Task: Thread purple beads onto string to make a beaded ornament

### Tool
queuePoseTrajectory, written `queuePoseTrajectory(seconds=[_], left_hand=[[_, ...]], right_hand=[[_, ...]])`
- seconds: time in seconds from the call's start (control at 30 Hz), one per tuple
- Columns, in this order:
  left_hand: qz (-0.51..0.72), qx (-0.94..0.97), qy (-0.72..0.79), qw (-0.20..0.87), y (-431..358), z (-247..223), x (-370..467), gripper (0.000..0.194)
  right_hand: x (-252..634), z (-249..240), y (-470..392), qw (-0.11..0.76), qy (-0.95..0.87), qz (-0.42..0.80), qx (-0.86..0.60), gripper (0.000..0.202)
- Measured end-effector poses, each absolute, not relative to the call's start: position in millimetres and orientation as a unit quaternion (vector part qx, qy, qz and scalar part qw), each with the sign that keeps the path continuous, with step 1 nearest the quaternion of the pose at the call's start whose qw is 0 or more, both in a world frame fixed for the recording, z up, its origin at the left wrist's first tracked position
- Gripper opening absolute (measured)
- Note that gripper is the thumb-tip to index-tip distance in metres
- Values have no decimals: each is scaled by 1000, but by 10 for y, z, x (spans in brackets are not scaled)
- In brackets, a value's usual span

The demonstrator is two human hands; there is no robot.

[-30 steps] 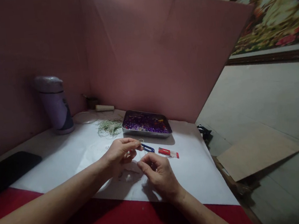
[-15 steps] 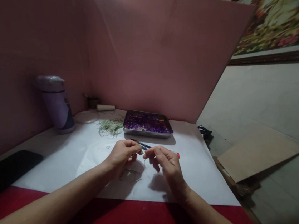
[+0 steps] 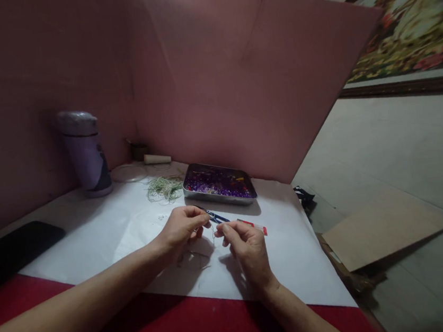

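My left hand (image 3: pixel 183 228) is closed in a pinch on a thin cord (image 3: pixel 213 234), which hangs down between the two hands. Just to its right, my right hand (image 3: pixel 248 248) has thumb and forefinger pressed together near the cord; whatever they hold is too small to make out. Behind the fingers lies a dark blue tool (image 3: pixel 218 218), partly hidden. A red-and-clear item (image 3: pixel 261 229) rests beyond my right hand. Loose cord ends (image 3: pixel 199 255) lie on the white sheet (image 3: pixel 292 264) below my left hand.
A metal tray (image 3: pixel 225 199) of purple beads stands behind the hands, beside a tangle of pale green thread (image 3: pixel 165 188). Further left are a purple bottle (image 3: pixel 86 157), a pale roll (image 3: pixel 157 159) and a black flat object (image 3: pixel 19 250). Pink panels (image 3: pixel 212 82) rise behind.
My right hand has drawn its fingers together and turned slightly, showing more of the red-and-clear item. My left hand has barely moved.
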State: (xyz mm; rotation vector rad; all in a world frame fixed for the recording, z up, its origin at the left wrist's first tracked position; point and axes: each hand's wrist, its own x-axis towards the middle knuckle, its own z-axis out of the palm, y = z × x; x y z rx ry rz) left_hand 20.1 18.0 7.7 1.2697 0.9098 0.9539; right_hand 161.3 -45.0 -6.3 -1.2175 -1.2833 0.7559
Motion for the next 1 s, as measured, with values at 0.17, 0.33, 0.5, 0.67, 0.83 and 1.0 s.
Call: queuePoseTrajectory(seconds=[0.17,0.33,0.5,0.67,0.83,1.0], left_hand=[[409,566,396,596,172,94,199,19],[404,588,404,572,168,95,205,19],[406,625,400,533,128,136,210,16],[397,691,384,467,126,122,217,14],[368,745,352,431,142,74,211,15],[362,777,328,398,129,93,199,15]], right_hand=[[1599,-84,-433,582,-533,341,-511,23],[1567,-63,-447,587,-507,378,-506,24],[1564,-50,-456,583,-488,401,-511,25],[1571,-27,-449,600,-492,413,-476,17],[1597,-37,-408,623,-443,437,-474,26],[1647,-39,-369,617,-428,473,-460,43]])
